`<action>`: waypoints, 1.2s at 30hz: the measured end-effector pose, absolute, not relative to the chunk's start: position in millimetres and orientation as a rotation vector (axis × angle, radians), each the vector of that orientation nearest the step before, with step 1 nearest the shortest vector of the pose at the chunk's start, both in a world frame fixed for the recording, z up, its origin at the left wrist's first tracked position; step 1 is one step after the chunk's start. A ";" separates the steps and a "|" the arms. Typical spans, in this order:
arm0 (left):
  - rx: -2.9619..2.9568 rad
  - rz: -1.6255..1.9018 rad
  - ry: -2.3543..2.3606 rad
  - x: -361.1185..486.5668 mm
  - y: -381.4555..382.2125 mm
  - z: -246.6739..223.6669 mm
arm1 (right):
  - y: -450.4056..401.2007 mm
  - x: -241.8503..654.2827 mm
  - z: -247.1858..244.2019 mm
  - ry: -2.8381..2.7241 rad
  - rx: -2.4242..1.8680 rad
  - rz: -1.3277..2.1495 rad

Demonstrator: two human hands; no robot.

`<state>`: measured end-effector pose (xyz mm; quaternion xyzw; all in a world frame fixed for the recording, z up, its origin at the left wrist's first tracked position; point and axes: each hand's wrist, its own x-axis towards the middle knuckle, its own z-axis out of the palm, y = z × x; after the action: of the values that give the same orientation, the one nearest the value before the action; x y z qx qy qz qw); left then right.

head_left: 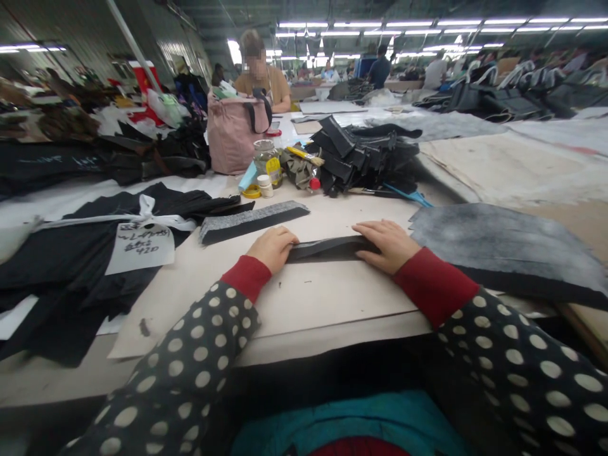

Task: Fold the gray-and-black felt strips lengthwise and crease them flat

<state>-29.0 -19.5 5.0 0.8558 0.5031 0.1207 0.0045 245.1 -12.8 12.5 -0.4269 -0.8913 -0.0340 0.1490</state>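
A narrow dark fabric strip (327, 249), folded lengthwise, lies across the pale board in front of me. At its left end, my left hand (273, 252) is closed on the strip, thumb and fingers together. My right hand (387, 244) grips the other end, with the strip passing between thumb and fingers. Just beyond my left hand rests another strip (256, 221), speckled grey along the top and black along the lower edge. To the right of my right hand lies a stack of grey and black fabric pieces (494, 247).
A tied black fabric bundle (109, 221) with a handwritten tag (141, 247) lies left. Beyond the board are a glass jar (267, 166), a white bottle (265, 186), a brush (306, 156), black pieces (354, 155) and a pink bag (235, 133). A person (263, 76) works opposite.
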 end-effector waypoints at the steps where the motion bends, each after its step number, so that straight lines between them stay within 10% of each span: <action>1: 2.682 0.377 1.629 -30.5 -18.0 6.2 | -9.2 247.4 12.6 -2.580 -1.252 -0.093; 36: 2.907 -0.002 1.386 46.6 -25.8 18.5 | -13.9 207.9 10.5 -2.885 -1.260 -0.186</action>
<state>46.6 -25.8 18.5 0.9020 0.4300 -0.0007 -0.0392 207.9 -13.9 10.5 -0.3996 -0.9148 -0.0590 -0.0063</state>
